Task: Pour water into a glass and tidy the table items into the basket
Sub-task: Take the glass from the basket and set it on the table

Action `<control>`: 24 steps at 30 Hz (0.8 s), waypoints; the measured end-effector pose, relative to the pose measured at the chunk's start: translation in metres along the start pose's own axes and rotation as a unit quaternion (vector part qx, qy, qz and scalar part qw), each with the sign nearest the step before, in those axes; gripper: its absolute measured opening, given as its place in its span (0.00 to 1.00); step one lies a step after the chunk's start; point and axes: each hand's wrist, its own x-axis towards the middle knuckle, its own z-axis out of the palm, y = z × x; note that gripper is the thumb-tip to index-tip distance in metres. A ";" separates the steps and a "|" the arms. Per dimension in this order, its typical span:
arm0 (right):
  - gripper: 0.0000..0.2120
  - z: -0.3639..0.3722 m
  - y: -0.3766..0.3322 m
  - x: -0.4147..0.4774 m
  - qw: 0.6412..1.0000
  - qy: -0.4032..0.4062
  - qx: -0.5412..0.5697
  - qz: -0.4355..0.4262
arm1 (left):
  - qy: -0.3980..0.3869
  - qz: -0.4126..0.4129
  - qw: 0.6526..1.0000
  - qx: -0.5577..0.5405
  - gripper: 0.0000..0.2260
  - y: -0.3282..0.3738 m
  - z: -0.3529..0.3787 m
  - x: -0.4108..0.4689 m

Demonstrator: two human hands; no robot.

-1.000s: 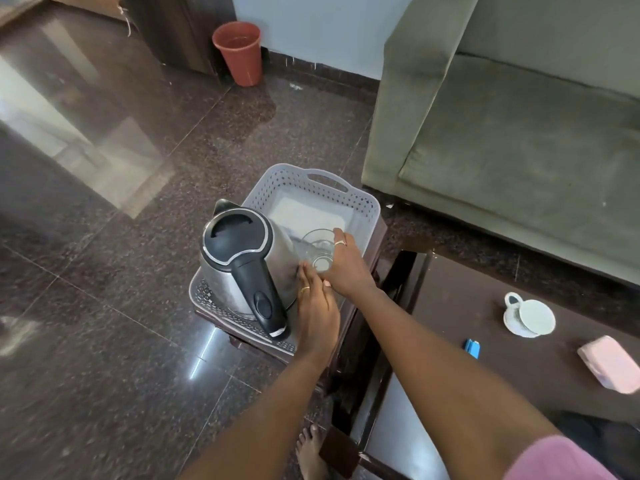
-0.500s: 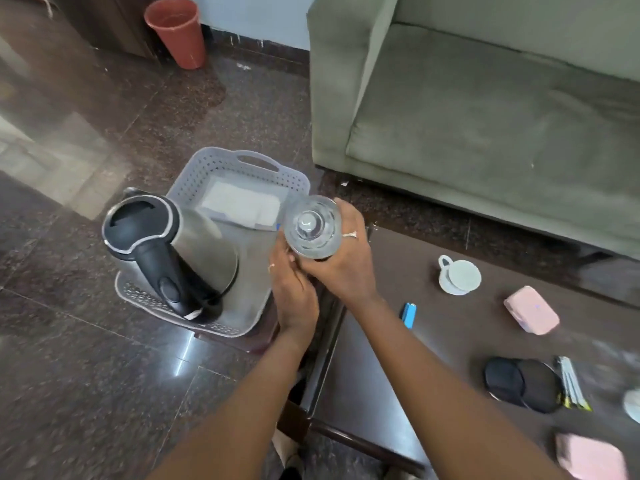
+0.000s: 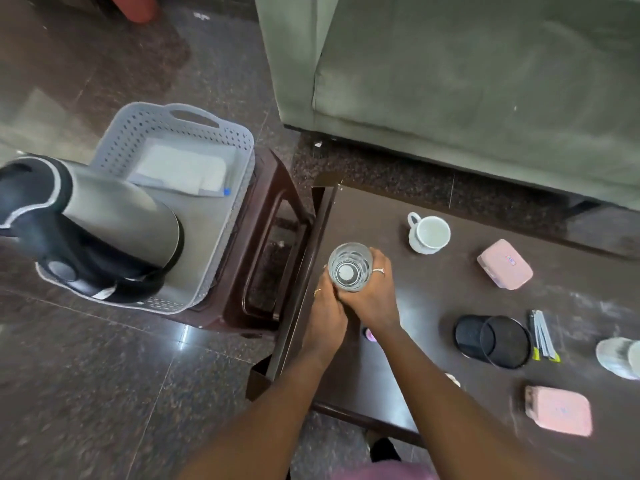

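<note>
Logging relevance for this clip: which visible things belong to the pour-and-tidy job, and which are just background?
Job: glass held in left hand and right hand; kettle; basket; table items: white cup, pink boxes, black holder, pens.

Background: sofa, stool, red bin.

Dark table [image 3: 433, 299] was loaded with cup-and-saucer [image 3: 428, 234], two pink cases [image 3: 505, 264] [image 3: 558, 410], black mesh holder [image 3: 493, 341], pens [image 3: 544, 336]. Basket [image 3: 221, 216] was seated on brown stool [image 3: 273, 216].

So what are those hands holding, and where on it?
A clear glass, upright over the table. Both hands grip its sides: the right hand wraps around it, the left hand lower down.
</note>
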 end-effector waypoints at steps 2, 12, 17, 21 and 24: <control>0.38 0.003 0.010 -0.001 1.000 -0.002 0.005 0.004 | -0.037 -0.020 0.999 0.027 0.24 -0.007 0.004 0.000; 0.34 -0.001 0.028 0.014 0.999 0.024 0.032 0.012 | -0.088 -0.029 0.994 0.066 0.28 -0.007 0.021 0.019; 0.40 -0.001 0.032 0.017 0.999 0.007 0.003 0.034 | -0.087 -0.012 0.993 0.073 0.27 -0.008 0.018 0.023; 0.49 0.002 0.029 0.008 0.997 0.003 -0.071 0.043 | -0.083 0.018 0.992 0.089 0.26 -0.009 0.008 0.022; 0.45 0.005 0.019 -0.005 0.990 0.062 -0.125 0.001 | -0.062 0.049 0.991 0.108 0.25 -0.007 -0.007 0.018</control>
